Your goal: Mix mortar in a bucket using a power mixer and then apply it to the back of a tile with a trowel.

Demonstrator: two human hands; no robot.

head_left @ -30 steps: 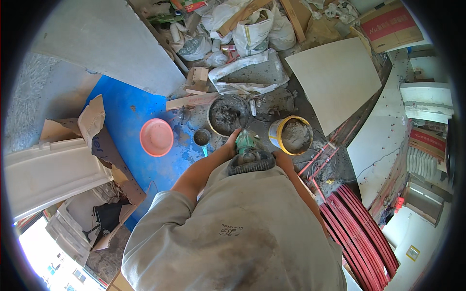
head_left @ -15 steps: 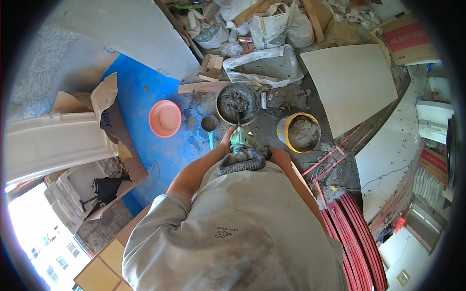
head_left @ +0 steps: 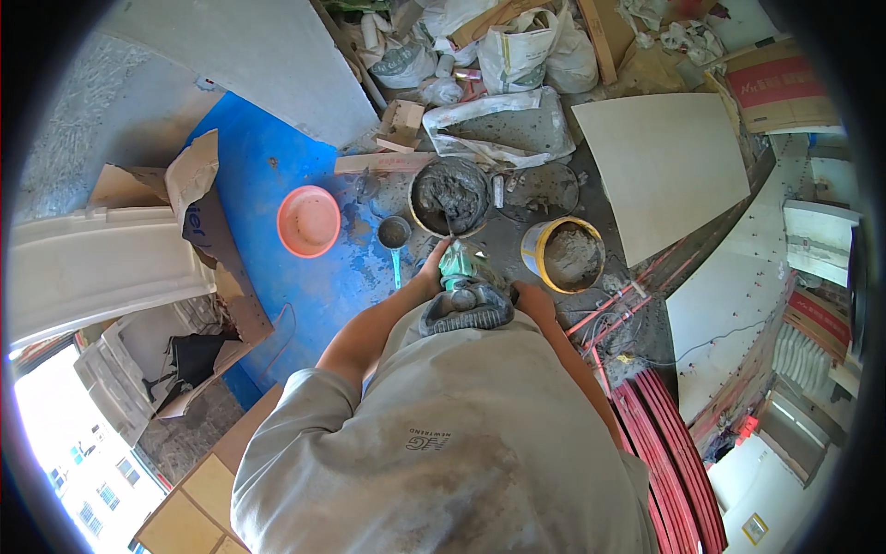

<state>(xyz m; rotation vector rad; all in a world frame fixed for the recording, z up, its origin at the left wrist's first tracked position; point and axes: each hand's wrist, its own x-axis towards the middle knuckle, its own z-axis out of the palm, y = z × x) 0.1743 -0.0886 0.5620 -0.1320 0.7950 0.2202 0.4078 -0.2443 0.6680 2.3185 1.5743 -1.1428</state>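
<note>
I grip a green power mixer (head_left: 463,268) with a dark, ribbed part. My left hand (head_left: 432,270) wraps round its left side. My right hand (head_left: 524,297) is on its right side, its fingers mostly hidden by the tool. The mixer's thin shaft runs into a round bucket (head_left: 414,198) of wet, lumpy grey mortar just beyond my hands. A yellow-rimmed bucket (head_left: 532,245) holding grey material stands to the right of the tool. To the left, a scoop with a light blue handle (head_left: 396,268) and a dark round head lies near a pink basin (head_left: 309,242).
Cardboard (head_left: 235,286) and white panels (head_left: 111,268) are stacked left beside a blue floor sheet (head_left: 258,157). Filled sacks (head_left: 512,60) and a large plastic-wrapped tray lie at the back. At right are leaning boards (head_left: 660,166), red pipes (head_left: 651,462) and a loose cable (head_left: 701,346).
From a second ago the view has shifted, so the buckets sit higher and farther right in the picture. The mixer's shaft now shows in the mortar, whose surface has changed shape.
</note>
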